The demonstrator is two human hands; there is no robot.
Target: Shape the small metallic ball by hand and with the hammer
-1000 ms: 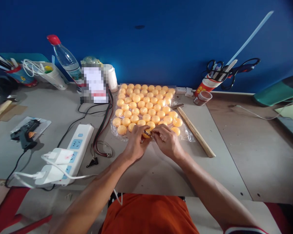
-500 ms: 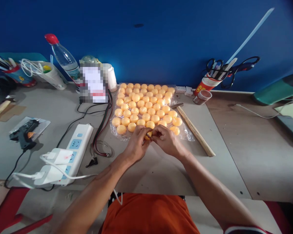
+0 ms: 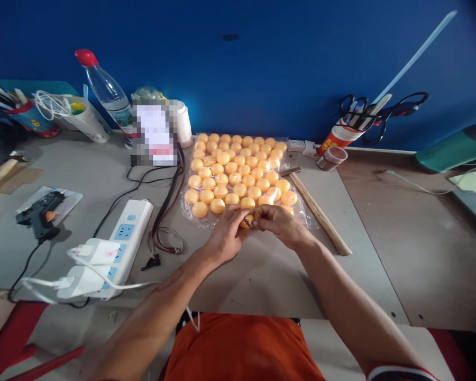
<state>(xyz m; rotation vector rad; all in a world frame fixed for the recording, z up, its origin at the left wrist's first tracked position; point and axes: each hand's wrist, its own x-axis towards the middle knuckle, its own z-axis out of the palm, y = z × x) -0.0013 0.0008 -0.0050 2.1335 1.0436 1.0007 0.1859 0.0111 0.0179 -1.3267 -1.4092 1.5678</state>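
Observation:
Both hands meet at the near edge of a clear plastic bag that is packed with several rows of orange balls. My left hand and my right hand are closed in a pinch on one orange ball held between their fingertips. A small dark part shows on that ball where the fingers meet; I cannot make out what it is. Most of the held ball is hidden by my fingers.
A wooden stick lies right of the bag. A white power strip with plugs and cables sits left, a black glue gun farther left. A water bottle, cups and a scissors holder line the blue wall.
Both hands stay pinched on the same ball. The fingers have shifted slightly around it, and the view has drifted a little to the left.

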